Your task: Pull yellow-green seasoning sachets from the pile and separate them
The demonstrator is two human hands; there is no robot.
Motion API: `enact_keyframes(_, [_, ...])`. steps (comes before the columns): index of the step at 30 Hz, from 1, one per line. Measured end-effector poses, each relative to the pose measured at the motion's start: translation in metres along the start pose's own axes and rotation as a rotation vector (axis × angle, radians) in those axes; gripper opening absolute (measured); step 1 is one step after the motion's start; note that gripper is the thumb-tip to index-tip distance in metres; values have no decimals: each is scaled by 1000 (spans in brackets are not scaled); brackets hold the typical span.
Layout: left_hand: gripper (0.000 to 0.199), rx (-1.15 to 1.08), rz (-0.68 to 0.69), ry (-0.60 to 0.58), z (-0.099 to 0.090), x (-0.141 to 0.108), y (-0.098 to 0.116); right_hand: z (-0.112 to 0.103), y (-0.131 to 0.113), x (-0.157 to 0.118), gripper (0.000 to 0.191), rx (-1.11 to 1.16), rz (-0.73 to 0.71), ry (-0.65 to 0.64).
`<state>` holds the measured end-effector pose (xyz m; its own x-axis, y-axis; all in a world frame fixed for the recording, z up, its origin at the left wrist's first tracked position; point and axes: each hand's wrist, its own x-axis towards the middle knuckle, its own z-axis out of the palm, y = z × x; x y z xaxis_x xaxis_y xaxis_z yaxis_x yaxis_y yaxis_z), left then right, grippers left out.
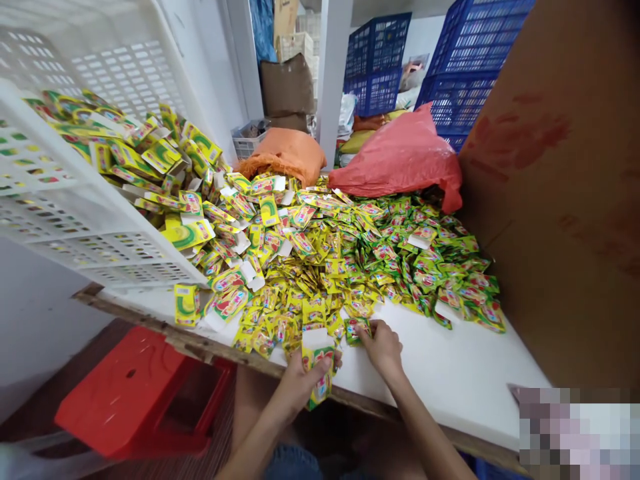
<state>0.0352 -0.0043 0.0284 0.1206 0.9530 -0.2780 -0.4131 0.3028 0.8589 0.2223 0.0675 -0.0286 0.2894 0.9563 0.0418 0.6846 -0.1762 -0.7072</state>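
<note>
My left hand (304,381) is closed around a small yellow and green carton (319,365) with its white flap up, at the table's front edge. Just to the right, my right hand (384,347) pinches a small green packet (356,329) low over the white tabletop. A heap of yellow packets (310,287) lies in front of both hands, and a heap of green packets (425,267) spreads behind and to the right. Loose cartons (233,300), some with flaps open, lie to the left.
A tipped white basket (150,233) spills cartons at the left. An orange sack (287,153) and a red bag (400,157) lie behind the heaps. A cardboard box (550,200) walls the right. A red stool (130,387) stands below left. Blue crates (375,60) are stacked behind.
</note>
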Motion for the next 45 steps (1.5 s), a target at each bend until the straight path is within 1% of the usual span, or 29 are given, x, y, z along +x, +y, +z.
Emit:
enact_keyframes(2, [38,3,-22,-25,1,1,1,-7,-4,-7,31,102,-5,-47])
enact_keyframes(4, [37,20,-61,-31,2,1,1,-17,-16,-17,36,224,-35,-99])
enact_keyframes(7, [40,67,-93,-89,3,3,1,-35,-43,-33,41,529,-134,-209])
enact_keyframes(8, [42,89,-95,-125,4,4,1,-40,-53,-37,40,604,-182,-245])
enact_keyframes(9, [43,112,-92,-158,4,4,0,-45,-62,-41,38,630,-240,-275])
enact_keyframes(10, [43,135,-89,-189,3,4,-1,-49,-69,-44,34,599,-304,-298])
enact_keyframes(12, [39,184,-80,-229,2,5,-3,-56,-78,-48,27,427,-435,-335])
enact_keyframes(14, [34,230,-75,-256,0,4,-6,-61,-83,-50,26,273,-546,-406])
enact_keyframes(17, [29,263,-69,-277,0,4,-8,-67,-88,-53,30,147,-660,-557])
enact_keyframes(19, [26,251,-57,-262,2,3,-7,-69,-90,-55,32,145,-675,-594])
enact_keyframes(21, [25,228,-49,-235,4,4,-3,-69,-91,-58,32,218,-630,-542])
enact_keyframes(23, [26,231,-31,-235,5,5,0,-68,-89,-62,28,268,-601,-424])
enact_keyframes(25, [28,255,27,-240,7,8,2,-66,-85,-66,21,206,-648,-293])
enact_keyframes(27, [30,280,91,-250,8,12,0,-63,-80,-71,16,83,-692,-192])
enact_keyframes(28, [31,293,108,-261,8,13,-1,-63,-76,-73,14,33,-698,-176])
enact_keyframes(29, [33,307,117,-282,8,15,-3,-62,-73,-75,15,1,-694,-188])
enact_keyframes(31, [34,354,154,-333,7,15,-5,-61,-66,-79,19,-5,-677,-277])
enact_keyframes(33, [28,439,246,-345,5,12,-9,-58,-58,-82,25,45,-656,-361])
enact_keyframes(34, [24,486,299,-326,4,10,-11,-56,-55,-83,26,86,-642,-372])
enact_keyframes(35, [22,521,339,-278,2,7,-14,-53,-52,-84,25,130,-624,-359])
enact_keyframes(36, [24,532,357,-209,0,4,-18,-49,-49,-85,23,174,-599,-328])
enact_keyframes(38, [40,477,345,-70,-6,-1,-29,-40,-43,-88,19,240,-534,-248])
enact_keyframes(40, [57,408,350,21,-13,-3,-40,-31,-39,-91,19,289,-480,-143])
enact_keyframes(42, [60,418,462,77,-20,-1,-50,-24,-35,-93,20,339,-477,-43])
enact_keyframes(44, [54,487,620,130,-27,1,-57,-21,-33,-95,21,384,-504,18])
enact_keyframes(45, [50,527,680,138,-30,2,-60,-21,-32,-95,19,398,-526,20])
